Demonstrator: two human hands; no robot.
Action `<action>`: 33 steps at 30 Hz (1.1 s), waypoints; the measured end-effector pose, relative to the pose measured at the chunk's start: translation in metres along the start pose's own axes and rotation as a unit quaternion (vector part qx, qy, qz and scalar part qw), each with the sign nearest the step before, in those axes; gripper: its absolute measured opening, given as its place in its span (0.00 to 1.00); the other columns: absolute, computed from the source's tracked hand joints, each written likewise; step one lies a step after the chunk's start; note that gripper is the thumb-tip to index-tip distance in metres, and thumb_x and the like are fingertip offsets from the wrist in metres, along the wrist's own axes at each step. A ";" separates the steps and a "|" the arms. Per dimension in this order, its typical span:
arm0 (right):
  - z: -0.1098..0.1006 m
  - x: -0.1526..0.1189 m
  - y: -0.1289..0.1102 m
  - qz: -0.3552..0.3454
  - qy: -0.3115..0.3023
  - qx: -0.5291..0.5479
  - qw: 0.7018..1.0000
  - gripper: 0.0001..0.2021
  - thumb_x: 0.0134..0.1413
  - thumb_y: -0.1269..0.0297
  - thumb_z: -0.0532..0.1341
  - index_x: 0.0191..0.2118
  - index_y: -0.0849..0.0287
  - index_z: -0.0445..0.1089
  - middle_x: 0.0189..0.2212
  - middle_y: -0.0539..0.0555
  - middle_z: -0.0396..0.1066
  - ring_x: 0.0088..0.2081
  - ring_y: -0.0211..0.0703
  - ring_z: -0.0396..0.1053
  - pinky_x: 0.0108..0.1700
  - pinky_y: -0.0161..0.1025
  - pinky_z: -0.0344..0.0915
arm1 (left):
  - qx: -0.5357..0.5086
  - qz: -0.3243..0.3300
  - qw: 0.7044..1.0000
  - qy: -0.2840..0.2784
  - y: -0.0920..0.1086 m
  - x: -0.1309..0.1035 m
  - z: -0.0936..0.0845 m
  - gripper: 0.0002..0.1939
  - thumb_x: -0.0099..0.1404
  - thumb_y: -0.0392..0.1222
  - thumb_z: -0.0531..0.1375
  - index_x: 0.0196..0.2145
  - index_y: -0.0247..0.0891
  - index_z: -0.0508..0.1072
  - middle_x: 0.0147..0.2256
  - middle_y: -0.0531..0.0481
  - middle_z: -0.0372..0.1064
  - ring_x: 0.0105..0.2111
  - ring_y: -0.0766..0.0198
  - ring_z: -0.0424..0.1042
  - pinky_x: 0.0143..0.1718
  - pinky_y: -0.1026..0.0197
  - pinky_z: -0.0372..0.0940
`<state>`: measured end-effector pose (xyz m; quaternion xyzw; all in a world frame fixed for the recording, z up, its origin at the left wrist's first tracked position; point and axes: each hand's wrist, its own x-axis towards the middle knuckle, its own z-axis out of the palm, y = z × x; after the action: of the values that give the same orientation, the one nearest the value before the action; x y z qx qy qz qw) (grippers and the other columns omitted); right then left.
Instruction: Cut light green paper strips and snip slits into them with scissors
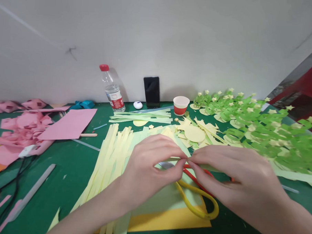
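Note:
My left hand (155,161) and my right hand (233,172) meet fingertip to fingertip above the green table. Both are closed in a pinch on a thin paper strip (207,166), mostly hidden by the fingers. Just below them lies a pair of scissors (214,205) with yellow and red handles; its blades are largely covered by my left hand. The scissors rest on pale green paper sheets (154,199), with a yellow-orange sheet (167,221) underneath. To the left of my left hand, long pale yellow paper strips (104,163) are spread side by side.
Green paper spirals topped with stars (269,135) crowd the right side. Behind my hands are yellow paper scraps (194,133), a paper cup (181,106), a phone (151,92) and a water bottle (113,91). Pink paper (70,124) and a glue stick (34,191) lie left.

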<state>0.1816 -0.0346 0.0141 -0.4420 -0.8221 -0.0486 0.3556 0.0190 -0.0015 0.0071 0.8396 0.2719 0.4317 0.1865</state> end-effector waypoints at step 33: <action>-0.010 0.007 0.008 0.117 -0.016 0.102 0.988 0.07 0.42 0.75 0.54 0.21 0.57 0.64 0.19 0.44 0.70 0.20 0.30 0.66 0.22 0.24 0.62 | 0.072 -0.045 0.996 0.006 0.011 0.000 -0.019 0.05 0.58 0.31 0.61 0.26 0.35 0.76 0.24 0.55 0.76 0.22 0.71 0.73 0.26 0.74 0.65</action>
<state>0.1907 -0.0295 0.0239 -0.4971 -0.7710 0.0843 0.3890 0.0059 -0.0084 0.0236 0.8352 0.3409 0.4071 0.1434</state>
